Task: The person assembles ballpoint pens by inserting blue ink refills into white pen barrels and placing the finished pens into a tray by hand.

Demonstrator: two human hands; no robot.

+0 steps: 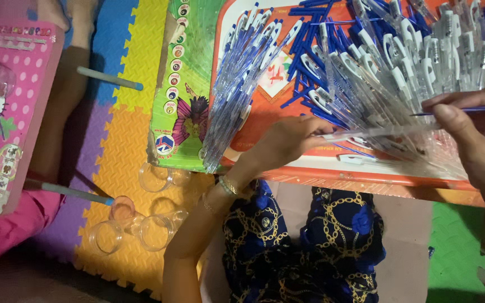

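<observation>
Dark blue cloth with a gold chain print (310,247), on the person's lap, fills the 6 o'clock edge closest to the lens. Under everything lies a foam puzzle floor mat (124,140) in yellow, purple, blue and green squares. Above the lap sits an orange tray (265,112), serving as the desk, running from 12 o'clock to 3 o'clock. Across its right half spreads a heap of clear pen barrels with white clips (399,62), with loose blue refills (304,50) beneath them near 12 o'clock. A tidy row of assembled blue pens (237,84) lies along the tray's left edge. Just left of it, a green printed card with a butterfly picture (181,95) rests on the mat. At 9 o'clock a pink dotted tray (12,112) belongs to another person's place, with two pale blue sticks (108,78) near it. Several clear plastic cups (152,230) lie at 7 o'clock.

Left hand (287,143), bracelet at the wrist, closes its fingers round the end of one clear pen barrel (377,133) at the tray's near edge. Right hand (478,140), at 3 o'clock, pinches a thin blue refill (467,110) between thumb and fingers, the refill lying level just above the barrel
</observation>
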